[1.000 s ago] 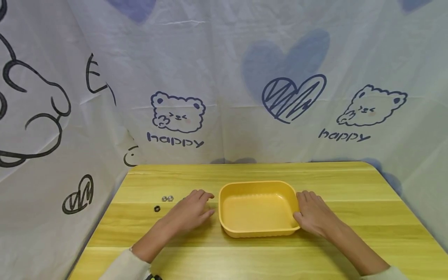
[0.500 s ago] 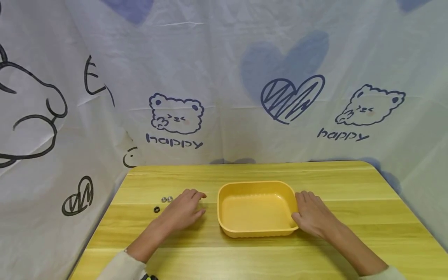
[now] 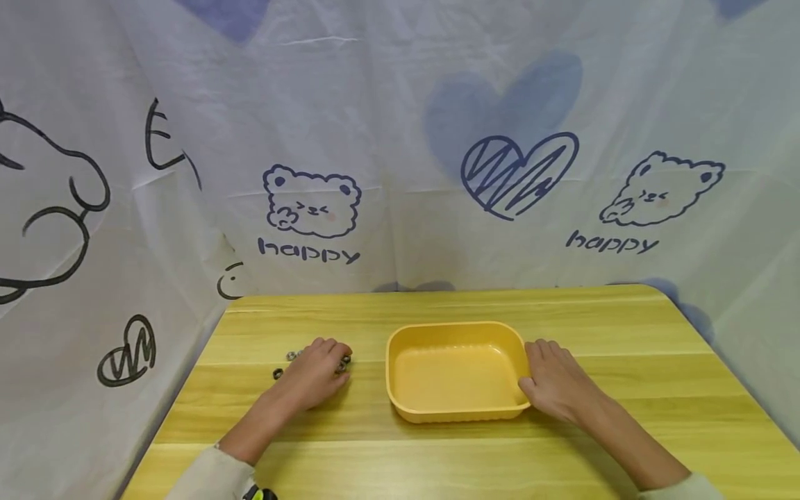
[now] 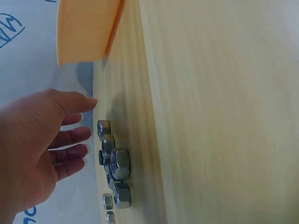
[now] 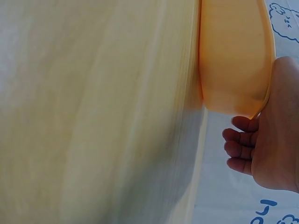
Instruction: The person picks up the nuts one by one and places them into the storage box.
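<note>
My left hand [image 3: 312, 375] reaches over a cluster of metal hex nuts [image 3: 344, 362] on the table, partly hiding them. In the left wrist view several silver nuts [image 4: 120, 164] lie bunched just beside the fingers of the left hand [image 4: 37, 144], which are loosely bent with a gap to the thumb and hold nothing. A yellow plastic basin [image 3: 456, 380], with nothing inside, stands right of the nuts. My right hand [image 3: 556, 380] holds its right end, thumb at the rim and fingers along the outside. The right wrist view shows these fingers [image 5: 240, 136] under the rim.
A dark nut [image 3: 278, 373] and a silver nut [image 3: 291, 355] lie farther left on the wood-grain table [image 3: 462, 465]. A white cloth with printed bears and hearts [image 3: 400, 229] hangs behind the table and along its sides.
My left hand has drawn left, away from the basin, uncovering the nuts by its fingertips. The right hand stays at the basin's right end, and the basin keeps its place.
</note>
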Demonstrator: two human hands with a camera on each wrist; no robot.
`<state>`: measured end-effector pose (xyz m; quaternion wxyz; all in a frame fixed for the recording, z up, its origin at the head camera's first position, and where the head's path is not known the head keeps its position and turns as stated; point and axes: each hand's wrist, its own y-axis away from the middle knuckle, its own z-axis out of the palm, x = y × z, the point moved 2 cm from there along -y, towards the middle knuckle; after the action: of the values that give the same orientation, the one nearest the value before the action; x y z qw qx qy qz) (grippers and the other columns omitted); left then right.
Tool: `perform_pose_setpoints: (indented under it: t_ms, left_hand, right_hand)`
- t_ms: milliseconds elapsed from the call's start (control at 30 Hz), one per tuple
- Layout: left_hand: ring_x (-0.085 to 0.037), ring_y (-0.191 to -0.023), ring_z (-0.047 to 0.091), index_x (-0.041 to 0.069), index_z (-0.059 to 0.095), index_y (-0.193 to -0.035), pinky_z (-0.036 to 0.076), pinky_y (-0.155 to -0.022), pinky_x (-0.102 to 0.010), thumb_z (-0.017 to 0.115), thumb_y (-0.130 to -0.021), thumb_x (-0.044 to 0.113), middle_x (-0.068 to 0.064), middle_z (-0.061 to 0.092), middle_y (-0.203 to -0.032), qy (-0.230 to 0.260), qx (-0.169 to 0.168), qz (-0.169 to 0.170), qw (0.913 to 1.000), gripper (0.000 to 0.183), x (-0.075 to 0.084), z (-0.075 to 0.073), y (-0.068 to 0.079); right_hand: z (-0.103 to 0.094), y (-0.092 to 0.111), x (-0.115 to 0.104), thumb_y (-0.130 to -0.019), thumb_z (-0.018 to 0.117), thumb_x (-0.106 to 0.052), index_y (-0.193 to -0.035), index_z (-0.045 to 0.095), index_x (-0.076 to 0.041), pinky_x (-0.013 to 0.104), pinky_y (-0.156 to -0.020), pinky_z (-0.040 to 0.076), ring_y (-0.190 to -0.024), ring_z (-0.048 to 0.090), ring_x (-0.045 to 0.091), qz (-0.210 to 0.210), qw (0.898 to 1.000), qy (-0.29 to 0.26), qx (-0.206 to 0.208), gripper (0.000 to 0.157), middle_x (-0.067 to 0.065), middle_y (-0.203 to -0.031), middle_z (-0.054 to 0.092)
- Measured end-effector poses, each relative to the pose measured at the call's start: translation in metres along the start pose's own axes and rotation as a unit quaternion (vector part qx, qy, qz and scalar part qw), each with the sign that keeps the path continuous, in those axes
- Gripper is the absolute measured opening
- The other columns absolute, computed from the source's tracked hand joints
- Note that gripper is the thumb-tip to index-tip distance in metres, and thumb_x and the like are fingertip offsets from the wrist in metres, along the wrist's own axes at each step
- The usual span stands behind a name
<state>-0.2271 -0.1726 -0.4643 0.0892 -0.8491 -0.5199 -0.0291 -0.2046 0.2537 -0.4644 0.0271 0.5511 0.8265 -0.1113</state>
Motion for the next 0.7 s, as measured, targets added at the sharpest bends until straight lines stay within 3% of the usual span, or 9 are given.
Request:
perform_pose_setpoints:
  t_ms: [700]
  left_hand:
    - [-0.023,-0.094,0.058,0.006,0.075,-0.109,0.053,-0.079,-0.038,0.083,-0.089,0.029,-0.007,0.071,-0.107,-0.047,0.024,-0.002,0.9986,0.03,-0.015,0.007,0.002]
  right_hand:
    - [0.0,0.001,0.0,-0.09,0.054,-0.017,-0.111,0.055,0.002,0.039,-0.078,0.036,-0.085,0.043,0.023,0.008,1.0,-0.01,-0.008,0.028,0.011,-0.098,0.056]
